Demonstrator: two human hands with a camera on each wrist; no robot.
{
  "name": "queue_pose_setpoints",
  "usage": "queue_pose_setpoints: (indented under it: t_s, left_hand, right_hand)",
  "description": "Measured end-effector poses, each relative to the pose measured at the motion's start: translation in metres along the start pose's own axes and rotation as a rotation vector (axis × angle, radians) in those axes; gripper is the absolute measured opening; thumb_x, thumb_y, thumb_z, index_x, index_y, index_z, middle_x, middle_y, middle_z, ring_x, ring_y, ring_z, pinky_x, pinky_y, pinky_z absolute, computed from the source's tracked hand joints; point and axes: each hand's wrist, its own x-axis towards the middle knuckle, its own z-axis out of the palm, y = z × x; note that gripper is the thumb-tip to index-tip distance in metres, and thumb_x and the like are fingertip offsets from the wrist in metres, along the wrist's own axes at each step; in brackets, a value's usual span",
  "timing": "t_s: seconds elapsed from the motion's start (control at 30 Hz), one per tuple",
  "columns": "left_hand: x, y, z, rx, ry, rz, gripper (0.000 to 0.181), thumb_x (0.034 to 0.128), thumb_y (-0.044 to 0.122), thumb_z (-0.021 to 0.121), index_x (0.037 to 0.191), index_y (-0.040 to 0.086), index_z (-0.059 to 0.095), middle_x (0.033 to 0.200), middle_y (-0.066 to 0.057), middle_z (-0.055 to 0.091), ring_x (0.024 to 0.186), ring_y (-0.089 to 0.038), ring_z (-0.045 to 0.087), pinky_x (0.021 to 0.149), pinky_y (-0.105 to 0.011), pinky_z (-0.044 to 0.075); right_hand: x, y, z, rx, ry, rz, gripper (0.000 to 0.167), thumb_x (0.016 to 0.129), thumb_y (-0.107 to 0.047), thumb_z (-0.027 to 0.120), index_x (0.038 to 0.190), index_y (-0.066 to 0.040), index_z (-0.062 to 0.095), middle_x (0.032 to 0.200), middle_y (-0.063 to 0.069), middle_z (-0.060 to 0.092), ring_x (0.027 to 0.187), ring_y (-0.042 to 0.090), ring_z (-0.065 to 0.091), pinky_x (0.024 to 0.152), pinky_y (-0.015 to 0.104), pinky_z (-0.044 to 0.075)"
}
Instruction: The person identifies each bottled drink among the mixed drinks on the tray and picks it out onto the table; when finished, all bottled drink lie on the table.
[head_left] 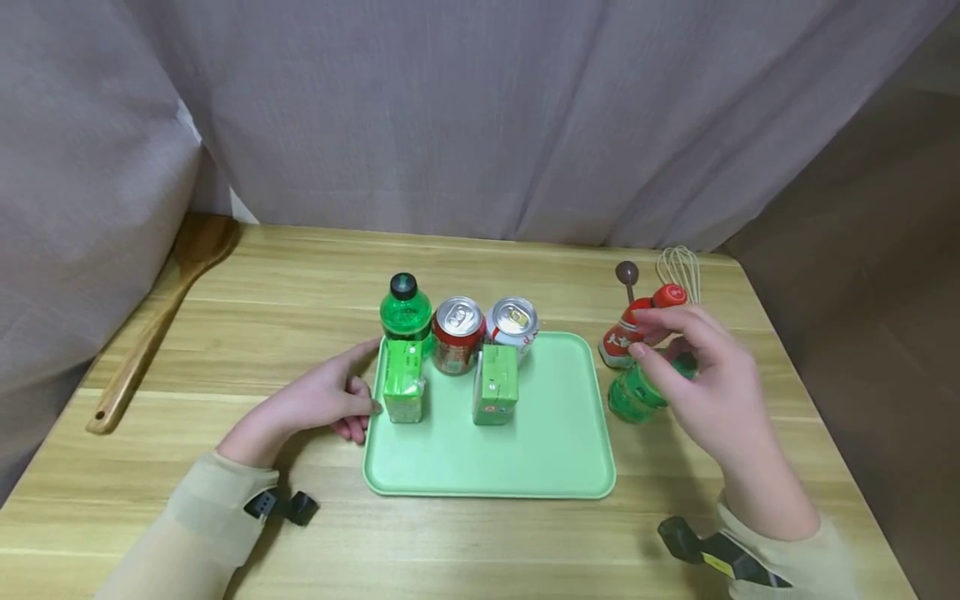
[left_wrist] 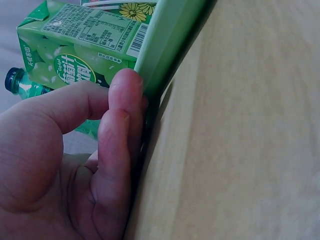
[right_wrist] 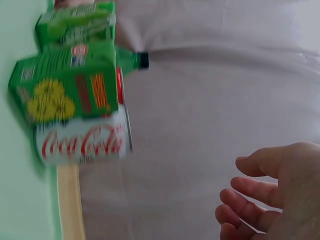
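Note:
A light green tray [head_left: 555, 433] carries several drinks. My left hand [head_left: 318, 400] is at its left rim, fingers curled and tips against the edge. Near that hand stand a green juice carton [head_left: 405, 392] and a green bottle with a black cap [head_left: 405, 312]. Beside them are a red can [head_left: 459, 342], a white Coca-Cola can [right_wrist: 82, 142] and a second green carton [head_left: 497, 387]. My right hand [head_left: 712, 375] is raised right of the tray, fingers loosely bent and holding nothing. Below it, partly hidden, is a green bottle [head_left: 633, 396] on the table.
A red-capped sauce bottle [head_left: 618, 337] lies tilted behind the right hand, near a dark small spoon [head_left: 627, 275] and a whisk [head_left: 681, 271]. A long wooden spoon [head_left: 161, 325] lies at the table's left. Grey curtain [head_left: 420, 117] hangs behind the table.

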Motion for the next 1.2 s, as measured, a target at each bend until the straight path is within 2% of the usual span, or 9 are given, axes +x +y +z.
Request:
queue_pose_setpoints:
  t_s: [0.17,0.37,0.6,0.93,1.2]
  left_hand:
    - [-0.001,-0.004,0.001,-0.008,0.002,-0.013,0.106,0.0911,0.001,0.069,0.168,0.016,-0.002,0.077,-0.018,0.067,0.061,-0.031,0.071,0.055,-0.044,0.064]
    - [-0.001,-0.006,0.002,-0.017,0.012,-0.008,0.107,0.0906,0.001,0.07,0.168,0.017,-0.003,0.075,-0.017,0.067,0.059,-0.031,0.071,0.052,-0.042,0.063]
    - [0.0,-0.003,0.003,-0.026,0.001,0.012,0.109,0.0891,-0.001,0.07,0.168,0.016,-0.003,0.073,-0.015,0.065,0.059,-0.031,0.071,0.05,-0.039,0.061]
    - [-0.001,0.0,0.001,-0.019,0.003,0.008,0.109,0.0891,0.0,0.071,0.168,0.018,-0.002,0.073,-0.016,0.065,0.059,-0.031,0.071,0.051,-0.039,0.062]
    - [0.001,0.0,-0.001,-0.008,0.009,0.005,0.107,0.09,0.002,0.071,0.168,0.017,-0.002,0.075,-0.016,0.067,0.06,-0.031,0.071,0.053,-0.04,0.062]
  right_hand:
    - [0.01,-0.012,0.027,0.032,-0.093,-0.005,0.034,0.087,0.006,0.076,0.119,-0.007,0.075,0.101,0.0,0.069,0.09,0.006,0.061,0.073,0.013,0.051]
    - [0.029,-0.022,0.051,0.073,-0.171,-0.026,0.031,0.092,-0.003,0.076,0.122,-0.011,0.075,0.102,-0.001,0.07,0.094,0.01,0.062,0.071,0.018,0.052]
    - [0.045,-0.028,0.063,0.117,-0.2,0.017,0.028,0.093,-0.006,0.075,0.121,-0.009,0.075,0.104,0.007,0.072,0.096,0.011,0.062,0.077,0.018,0.053]
    - [0.061,-0.028,0.081,0.118,-0.269,0.038,0.031,0.093,-0.008,0.075,0.123,-0.005,0.074,0.106,0.005,0.071,0.096,0.014,0.065,0.077,0.022,0.054]
    - [0.074,-0.036,0.097,0.193,-0.404,0.1,0.031,0.094,-0.013,0.074,0.125,-0.009,0.074,0.113,0.005,0.072,0.098,0.017,0.065,0.082,0.032,0.056]
